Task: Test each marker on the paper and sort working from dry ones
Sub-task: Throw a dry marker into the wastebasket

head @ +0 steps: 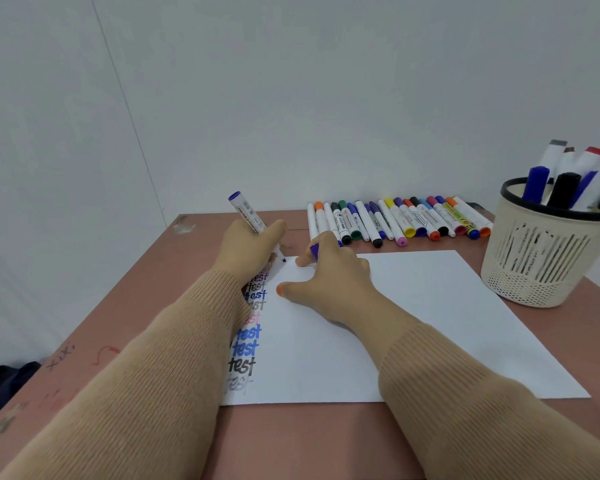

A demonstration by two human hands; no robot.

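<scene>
While gripping the uncapped purple marker (248, 216) in the left hand (253, 245), fingers (272, 232) curled round the barrel and tip angled down at the far left corner of the paper (430, 323), could easily slip past the edge and ink the table (291, 441), with so little sheet left beyond the column of words (248, 341). Cannot tell whether the tip touches the sheet or hangs just above it. Could also smear possibly wet ink with the left sleeve (174, 341), lying right across that column. In the right hand (329, 275), holds the purple cap (314, 251) among curled fingers just beside the tip, thumb stretched apart and resting on the sheet; might let the paper slide if lifted mid-stroke, or lose the cap and leave a good marker to dry. Might also misread a faint line from light pressure as a dry pen. Well apart along the far edge, a row of capped markers (395, 220); off to the right, near the paper's corner, a basket (541, 265) with more standing upright.
</scene>
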